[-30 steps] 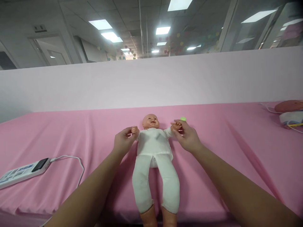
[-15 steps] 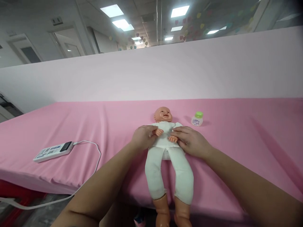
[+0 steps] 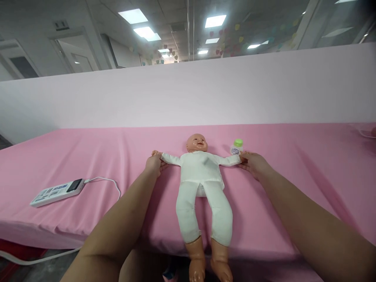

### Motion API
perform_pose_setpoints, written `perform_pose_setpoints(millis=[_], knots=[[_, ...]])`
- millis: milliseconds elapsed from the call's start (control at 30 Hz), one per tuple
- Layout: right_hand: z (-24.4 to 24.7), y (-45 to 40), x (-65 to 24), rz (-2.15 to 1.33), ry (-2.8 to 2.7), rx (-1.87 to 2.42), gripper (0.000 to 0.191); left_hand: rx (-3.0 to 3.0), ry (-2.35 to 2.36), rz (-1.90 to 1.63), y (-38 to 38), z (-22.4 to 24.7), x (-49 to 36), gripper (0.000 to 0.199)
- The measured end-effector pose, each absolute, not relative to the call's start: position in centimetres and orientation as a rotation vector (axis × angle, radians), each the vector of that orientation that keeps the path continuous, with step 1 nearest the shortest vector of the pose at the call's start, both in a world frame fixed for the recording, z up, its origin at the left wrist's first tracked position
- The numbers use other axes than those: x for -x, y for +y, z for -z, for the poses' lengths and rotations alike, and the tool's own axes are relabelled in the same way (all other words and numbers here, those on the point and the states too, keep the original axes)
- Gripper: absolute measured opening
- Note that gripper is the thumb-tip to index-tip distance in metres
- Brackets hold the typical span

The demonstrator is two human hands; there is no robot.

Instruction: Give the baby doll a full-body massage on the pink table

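Observation:
A baby doll [image 3: 201, 168] in white cloth lies on its back on the pink sheet, head toward the wall, feet over the near edge. Both its arms are stretched out sideways. My left hand [image 3: 155, 164] is closed on the doll's hand at the left, and my right hand [image 3: 255, 163] is closed on the doll's hand at the right. Just behind the doll's right-side forearm stands a small clear bottle [image 3: 236, 147] with a green cap, its lower part hidden.
A white power strip [image 3: 58, 192] with a cable lies on the pink sheet [image 3: 88, 156] at the left. A low white wall [image 3: 188, 94] runs along the back, with glass above it. Something red shows below the sheet's left edge.
The doll's arms, folded over its chest before, are now spread outward. My hands have moved apart with them. The view has shifted slightly.

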State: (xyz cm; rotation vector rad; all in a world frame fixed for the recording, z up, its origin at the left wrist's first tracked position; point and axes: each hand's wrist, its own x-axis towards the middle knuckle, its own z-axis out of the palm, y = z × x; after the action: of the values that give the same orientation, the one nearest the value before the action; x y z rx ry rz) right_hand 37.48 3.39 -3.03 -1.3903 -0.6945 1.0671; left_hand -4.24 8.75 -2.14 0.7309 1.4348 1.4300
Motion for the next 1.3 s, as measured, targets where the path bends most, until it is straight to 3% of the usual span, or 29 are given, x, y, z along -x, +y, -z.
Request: perform_pose_setpoints(millis=[133,400,467,633,833,967,1100,1300], knots=[[3.5,3.6,-37.6,-1.035,-0.721,1.443,0.019,-0.701,1.464,-1.387,8.7,2.0,4.3,0.02],[1.8,1.2,-34.1,-0.5,-1.142,1.373,0.059,-1.524,1.336,-1.493,5.6,0.8,2.4,0.028],[1.2,-0.2,-32.1,-0.445,-1.292,1.284,0.058,-1.797,1.26,-1.432,4.0,0.2,1.4,0.025],[0.6,-2.7,-28.6,-0.283,-1.832,1.038,0.032,-2.367,1.136,-1.137,1.7,-1.1,-0.3,0.022],[0.3,-3.0,-28.2,-0.071,-2.249,0.824,0.044,-2.693,0.934,-0.822,2.0,-1.2,-0.3,0.028],[0.8,-2.7,-28.2,-0.193,-2.117,0.875,0.04,-2.628,1.03,-0.845,2.0,-0.9,-0.2,0.026],[1.0,-1.8,-29.4,-0.499,-1.693,1.066,0.032,-2.231,1.183,-1.084,2.9,-0.1,0.5,0.026],[2.0,1.9,-35.0,-0.596,-1.067,1.34,0.047,-1.408,1.296,-1.408,6.4,1.3,2.8,0.03]])
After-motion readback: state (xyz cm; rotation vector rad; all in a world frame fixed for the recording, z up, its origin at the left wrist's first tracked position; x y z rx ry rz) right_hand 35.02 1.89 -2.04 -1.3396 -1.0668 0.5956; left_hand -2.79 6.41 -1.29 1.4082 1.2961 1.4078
